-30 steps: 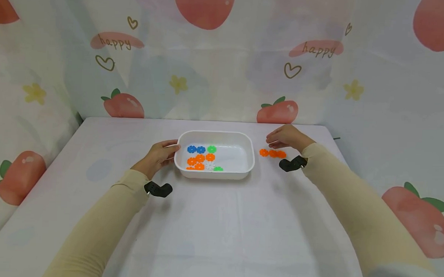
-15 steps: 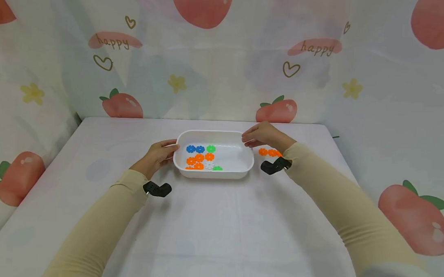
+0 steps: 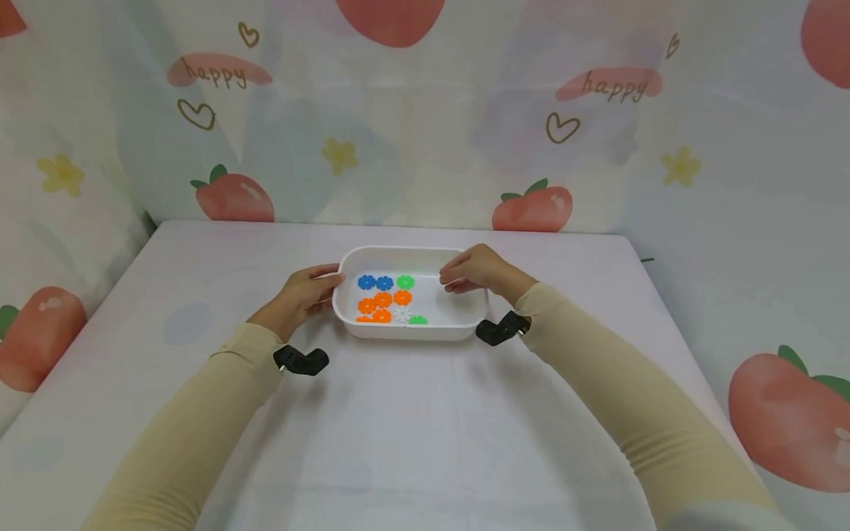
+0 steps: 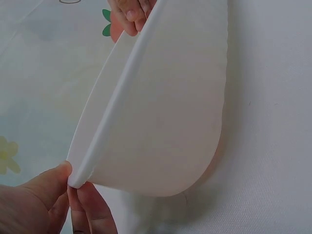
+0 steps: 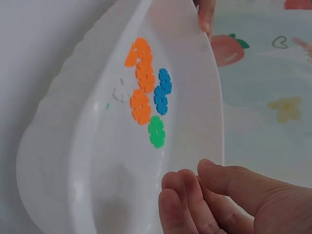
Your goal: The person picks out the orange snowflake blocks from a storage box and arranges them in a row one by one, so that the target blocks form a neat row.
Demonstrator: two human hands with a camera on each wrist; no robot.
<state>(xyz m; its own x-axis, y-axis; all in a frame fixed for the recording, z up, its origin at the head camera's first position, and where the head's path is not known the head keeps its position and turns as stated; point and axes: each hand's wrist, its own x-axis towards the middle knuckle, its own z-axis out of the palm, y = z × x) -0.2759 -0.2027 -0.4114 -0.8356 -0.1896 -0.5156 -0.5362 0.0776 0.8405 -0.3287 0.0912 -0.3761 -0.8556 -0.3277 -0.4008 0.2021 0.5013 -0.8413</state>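
A white plastic tray (image 3: 412,333) stands on the table. My left hand (image 3: 303,299) pinches its left rim, thumb over the edge and fingers beneath, as the left wrist view shows. Inside the tray lie several small notched plastic discs: orange discs (image 5: 145,76), two blue discs (image 5: 161,100), green ones such as this disc (image 5: 157,131), and a pale white disc (image 3: 401,314). My right hand (image 3: 483,269) hovers over the tray's right end, fingers loosely bent and thumb near the index finger. Nothing shows between those fingers in the right wrist view.
A white cloth covers the table (image 3: 405,421). Behind and beside it hangs a fabric backdrop (image 3: 415,140) printed with fruit, hearts and flowers. Each wrist wears a black band, like the one on the left (image 3: 301,360).
My right hand has moved left from above the orange discs beside the tray to over the tray's right end. Its arm now hides those discs. The left hand keeps its grip on the rim.
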